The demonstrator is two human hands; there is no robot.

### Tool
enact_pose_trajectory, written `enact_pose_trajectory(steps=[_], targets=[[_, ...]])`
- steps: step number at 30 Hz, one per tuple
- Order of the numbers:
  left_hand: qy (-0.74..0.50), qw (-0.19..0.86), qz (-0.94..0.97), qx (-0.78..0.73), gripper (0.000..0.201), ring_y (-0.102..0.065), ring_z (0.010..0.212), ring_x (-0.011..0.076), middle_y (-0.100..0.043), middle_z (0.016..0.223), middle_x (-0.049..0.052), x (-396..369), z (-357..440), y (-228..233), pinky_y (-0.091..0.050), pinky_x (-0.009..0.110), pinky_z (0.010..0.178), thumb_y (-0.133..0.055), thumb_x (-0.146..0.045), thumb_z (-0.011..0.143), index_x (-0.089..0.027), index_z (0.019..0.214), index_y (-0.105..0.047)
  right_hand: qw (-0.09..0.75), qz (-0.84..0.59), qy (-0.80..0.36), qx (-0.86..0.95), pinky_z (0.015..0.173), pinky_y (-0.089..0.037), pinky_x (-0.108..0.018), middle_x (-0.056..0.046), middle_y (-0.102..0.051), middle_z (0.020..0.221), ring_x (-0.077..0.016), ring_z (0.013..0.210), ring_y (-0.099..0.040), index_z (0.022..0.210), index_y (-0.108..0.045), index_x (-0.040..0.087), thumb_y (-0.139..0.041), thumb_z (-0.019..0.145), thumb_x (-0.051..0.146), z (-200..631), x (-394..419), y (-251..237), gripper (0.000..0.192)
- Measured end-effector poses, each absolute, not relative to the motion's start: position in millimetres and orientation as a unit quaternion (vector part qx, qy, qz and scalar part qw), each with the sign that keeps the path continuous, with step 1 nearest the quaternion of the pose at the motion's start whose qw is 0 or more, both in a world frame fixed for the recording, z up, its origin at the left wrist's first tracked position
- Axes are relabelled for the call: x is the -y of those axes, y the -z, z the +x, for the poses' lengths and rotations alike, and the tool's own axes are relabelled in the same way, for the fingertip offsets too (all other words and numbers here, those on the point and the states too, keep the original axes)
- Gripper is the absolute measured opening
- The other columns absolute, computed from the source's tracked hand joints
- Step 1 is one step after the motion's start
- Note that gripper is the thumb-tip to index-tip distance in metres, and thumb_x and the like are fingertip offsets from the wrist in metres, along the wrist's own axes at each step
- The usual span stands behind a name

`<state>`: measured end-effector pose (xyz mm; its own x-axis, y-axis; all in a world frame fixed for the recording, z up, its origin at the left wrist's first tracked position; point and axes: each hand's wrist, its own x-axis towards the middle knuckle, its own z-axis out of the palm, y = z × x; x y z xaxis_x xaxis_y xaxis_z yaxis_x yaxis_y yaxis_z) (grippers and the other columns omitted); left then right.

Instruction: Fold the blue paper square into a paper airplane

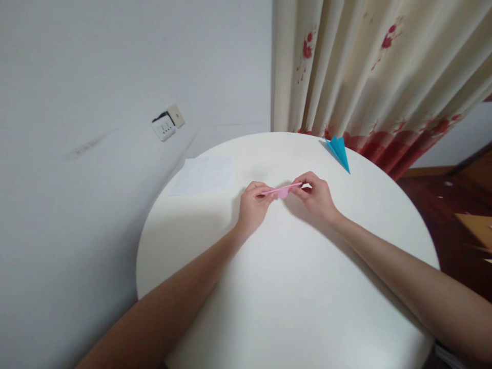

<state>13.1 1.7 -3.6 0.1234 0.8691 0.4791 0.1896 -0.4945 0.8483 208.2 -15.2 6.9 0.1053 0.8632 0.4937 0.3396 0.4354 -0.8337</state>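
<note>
Round white desk (292, 307), set close to the wall. Blue folded paper plane (340, 151) lies at the far edge, right of centre, nose pointing toward the near right. White paper sheet (203, 176) lies flat at the far left edge. Both well apart. Bare top across the near half.

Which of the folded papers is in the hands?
The pink folded paper, pinched between left hand and right hand; the blue paper plane lies untouched near the curtain.
</note>
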Motion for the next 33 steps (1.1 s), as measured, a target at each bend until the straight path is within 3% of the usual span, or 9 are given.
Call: enact_pose_trajectory(steps=[6, 12, 20, 26, 30, 33], targets=[[-0.463, 0.402, 0.692, -0.382, 0.016, -0.071, 0.085, 0.0186, -0.079, 0.092, 0.005, 6, 16, 2, -0.053, 0.028, 0.078, -0.074, -0.024, 0.082, -0.018, 0.096, -0.079, 0.546, -0.447, -0.346, 0.618, 0.064, -0.049, -0.031, -0.002, -0.067, 0.073, -0.0168, 0.068, -0.06, 0.076, -0.068, 0.019, -0.078, 0.076, 0.04, 205, 19, -10, 0.023], [-0.432, 0.457, 0.683, -0.37, 0.023, -0.072, 0.077, 0.0201, -0.079, 0.086, 0.006, 9, 18, 2, -0.052, 0.028, 0.07, -0.071, -0.039, 0.085, -0.018, 0.087, -0.08, 0.528, -0.426, -0.437, 0.59, 0.064, -0.049, -0.032, -0.002, -0.068, 0.071, -0.0167, 0.066, -0.061, 0.076, -0.069, 0.018, -0.082, 0.072, 0.047, 197, 26, -12, 0.032], [-0.412, 0.546, 0.64, -0.35, 0.031, -0.068, 0.067, 0.0161, -0.076, 0.079, 0.005, 18, 22, -5, -0.048, 0.023, 0.06, -0.078, -0.047, 0.078, -0.015, 0.078, -0.075, 0.56, -0.429, -0.384, 0.595, 0.053, -0.035, -0.028, 0.0, -0.058, 0.065, -0.0122, 0.057, -0.048, 0.063, -0.067, 0.018, -0.072, 0.084, 0.045, 189, 33, -14, 0.035], [-0.392, 0.582, 0.622, -0.348, 0.034, -0.066, 0.065, 0.0144, -0.074, 0.077, 0.003, 18, 23, -5, -0.046, 0.023, 0.059, -0.082, -0.047, 0.073, -0.015, 0.079, -0.074, 0.578, -0.445, -0.354, 0.585, 0.057, -0.039, -0.029, -0.003, -0.065, 0.074, -0.0144, 0.064, -0.054, 0.07, -0.072, 0.018, -0.062, 0.09, 0.04, 189, 33, -13, 0.031], [-0.434, 0.567, 0.591, -0.376, 0.034, -0.066, 0.067, 0.0156, -0.075, 0.079, 0.005, 14, 22, -3, -0.047, 0.025, 0.061, -0.083, -0.046, 0.071, -0.014, 0.078, -0.075, 0.594, -0.468, -0.368, 0.541, 0.062, -0.045, -0.03, -0.004, -0.066, 0.072, -0.0171, 0.068, -0.058, 0.076, -0.072, 0.019, -0.058, 0.091, 0.052, 195, 25, -15, 0.038], [-0.48, 0.561, 0.549, -0.391, 0.033, -0.065, 0.068, 0.0151, -0.075, 0.079, 0.005, 11, 22, -2, -0.047, 0.025, 0.063, -0.084, -0.046, 0.07, -0.015, 0.078, -0.075, 0.561, -0.48, -0.401, 0.542, 0.058, -0.044, -0.03, -0.005, -0.065, 0.069, -0.0178, 0.066, -0.058, 0.074, -0.07, 0.019, -0.053, 0.09, 0.066, 198, 21, -13, 0.053]])
